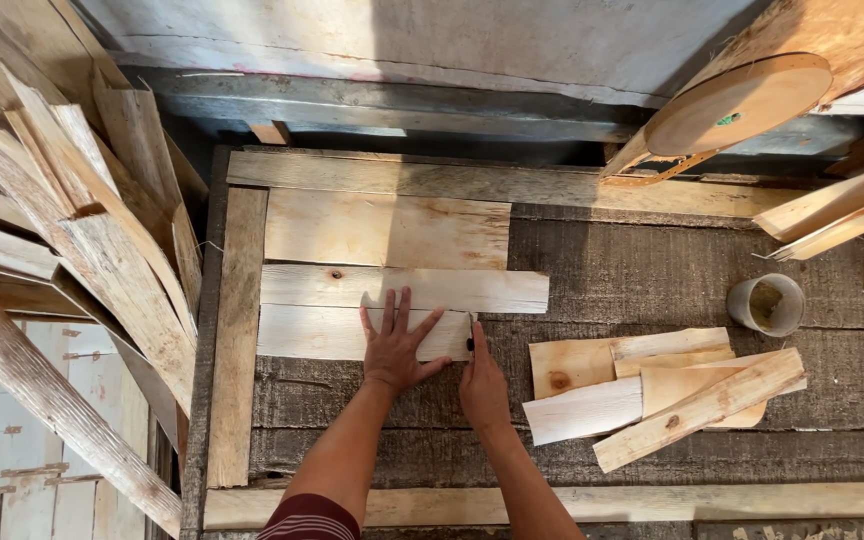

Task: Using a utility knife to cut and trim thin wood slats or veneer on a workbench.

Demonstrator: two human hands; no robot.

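Observation:
My left hand (397,343) lies flat with fingers spread on a short pale wood board (312,332), the lowest of three boards laid side by side inside a wooden frame (239,300). My right hand (482,385) is at that board's right end and pinches a small dark tool, perhaps a pencil or blade (470,340), held upright against the board's edge. Above it lie a longer board (402,288) and a wider board (387,228).
A loose pile of offcut boards (652,395) lies right of my hands. A small round cup (766,303) stands at the right. A roll of brown tape (737,100) hangs at the upper right. Stacked planks (72,220) lean at the left.

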